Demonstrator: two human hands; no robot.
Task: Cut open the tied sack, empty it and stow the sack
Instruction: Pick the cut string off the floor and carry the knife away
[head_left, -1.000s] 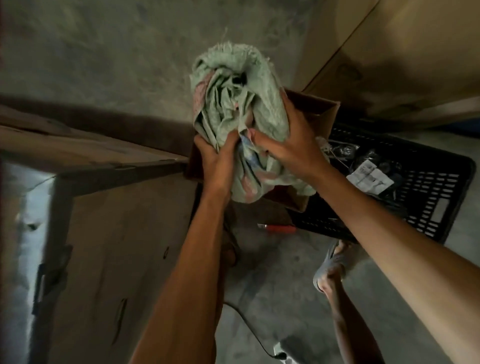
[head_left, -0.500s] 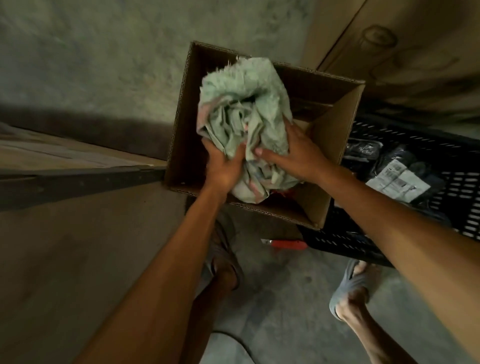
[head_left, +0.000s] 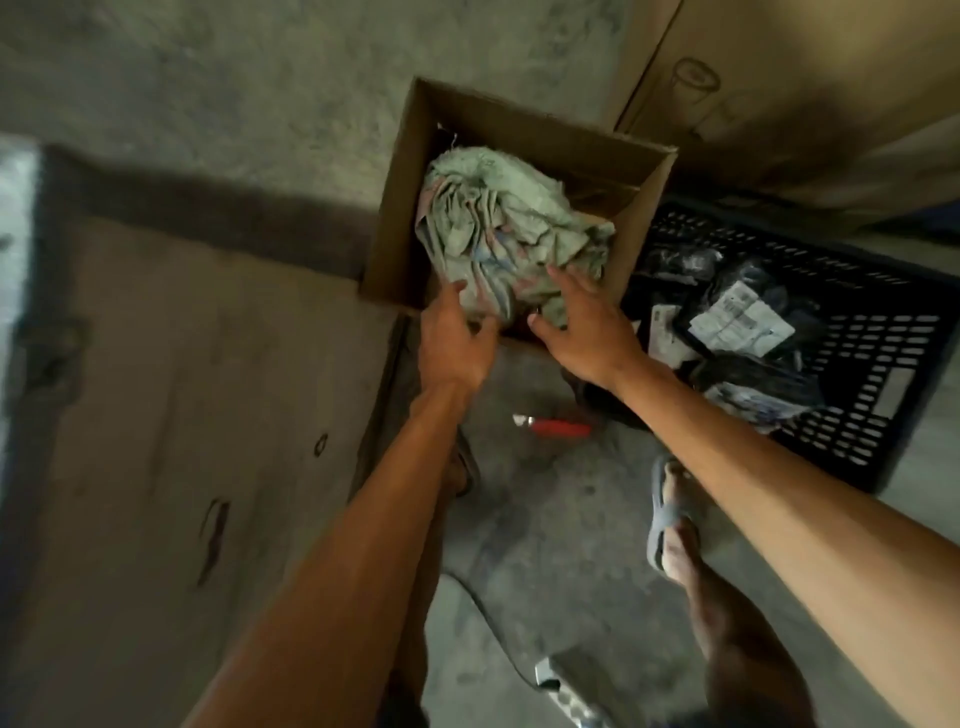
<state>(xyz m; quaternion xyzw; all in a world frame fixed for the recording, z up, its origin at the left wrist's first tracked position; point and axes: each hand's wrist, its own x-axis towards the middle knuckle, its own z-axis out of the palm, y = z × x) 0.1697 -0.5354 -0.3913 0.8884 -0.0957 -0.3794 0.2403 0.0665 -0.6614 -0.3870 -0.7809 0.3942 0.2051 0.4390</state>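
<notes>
The crumpled pale green sack (head_left: 498, 228) lies bunched up inside an open brown cardboard box (head_left: 400, 197) on the floor. My left hand (head_left: 457, 338) hovers at the box's near edge with relaxed fingers, its fingertips just at the sack's lower edge. My right hand (head_left: 587, 322) is spread flat, fingers straight, touching the sack's near right corner. Neither hand grips the sack. A red-handled cutter (head_left: 556, 427) lies on the concrete floor just below my hands.
A black plastic crate (head_left: 883, 332) holding dark wrapped packages with white labels stands right of the box. Large cardboard cartons stand at the left (head_left: 182, 415) and at the back right (head_left: 810, 93). My sandalled feet (head_left: 670, 514) and a cable (head_left: 488, 613) are on the floor.
Both hands lowered the bunched sack into the cardboard box and let go of it. The fingers have opened and drawn back toward the near edge.
</notes>
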